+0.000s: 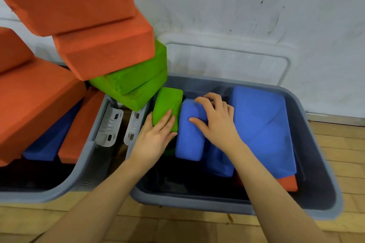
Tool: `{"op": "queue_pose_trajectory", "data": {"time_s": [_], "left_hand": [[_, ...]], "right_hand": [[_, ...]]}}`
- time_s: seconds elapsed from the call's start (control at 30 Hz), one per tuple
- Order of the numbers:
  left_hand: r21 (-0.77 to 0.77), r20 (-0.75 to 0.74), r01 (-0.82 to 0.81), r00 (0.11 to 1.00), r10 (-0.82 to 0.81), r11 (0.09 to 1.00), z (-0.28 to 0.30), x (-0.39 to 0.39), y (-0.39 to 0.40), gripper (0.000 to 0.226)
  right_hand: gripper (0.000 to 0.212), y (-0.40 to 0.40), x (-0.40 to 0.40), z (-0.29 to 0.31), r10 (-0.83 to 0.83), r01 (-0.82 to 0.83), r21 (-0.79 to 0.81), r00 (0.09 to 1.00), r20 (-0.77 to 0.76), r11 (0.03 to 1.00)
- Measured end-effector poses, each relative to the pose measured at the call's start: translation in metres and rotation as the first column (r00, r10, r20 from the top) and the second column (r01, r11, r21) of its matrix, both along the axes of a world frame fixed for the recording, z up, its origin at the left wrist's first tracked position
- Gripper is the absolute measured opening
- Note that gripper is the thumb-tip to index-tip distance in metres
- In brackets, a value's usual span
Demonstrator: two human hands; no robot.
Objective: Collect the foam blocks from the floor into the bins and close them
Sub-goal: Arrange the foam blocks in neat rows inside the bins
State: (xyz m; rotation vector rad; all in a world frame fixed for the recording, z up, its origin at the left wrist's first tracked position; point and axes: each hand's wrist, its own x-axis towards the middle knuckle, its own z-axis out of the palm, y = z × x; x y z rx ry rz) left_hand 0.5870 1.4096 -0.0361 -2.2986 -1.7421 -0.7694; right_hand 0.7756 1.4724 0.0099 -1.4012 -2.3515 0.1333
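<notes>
Inside the right bin (308,124), the left hand (156,138) lay flat-fingered on a green block (167,104) by its left wall while the right hand (215,120) curled over a blue block (189,140), which probably wanted pressing level so the lid could shut.

Orange, green, blue blocks (189,130); grey bins (316,144)
</notes>
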Motion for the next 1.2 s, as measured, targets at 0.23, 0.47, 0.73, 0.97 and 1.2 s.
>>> {"op": "queue_pose_trajectory", "data": {"time_s": [0.23, 0.47, 0.73, 0.97, 1.2], "left_hand": [[0.091, 0.048, 0.042, 0.998, -0.046, 0.995, 0.007, 0.006, -0.012, 0.049], [-0.525, 0.064, -0.033, 0.995, 0.078, 0.850, 0.013, 0.023, -0.015, 0.078], [-0.568, -0.066, -0.060, 0.997, 0.027, 0.821, 0.004, 0.030, -0.008, 0.087], [-0.341, -0.035, 0.014, 0.999, -0.028, 0.940, 0.010, 0.042, -0.003, 0.063], [-0.442, 0.051, -0.013, 0.998, 0.039, 0.897, 0.018, 0.036, -0.005, 0.064]], "right_hand": [[0.043, -0.012, 0.013, -0.001, -0.042, 0.041, 0.078, 0.999, 0.009, 0.996], [0.043, -0.006, 0.028, 0.007, -0.104, 0.091, 0.127, 0.990, 0.099, 0.988], [0.042, -0.016, 0.025, 0.009, -0.098, 0.084, 0.124, 0.988, 0.115, 0.989], [0.062, -0.046, 0.034, 0.006, -0.058, 0.020, 0.155, 0.969, 0.241, 0.988], [0.120, -0.054, 0.031, -0.002, -0.067, 0.047, 0.058, 0.908, 0.414, 0.997]]}}
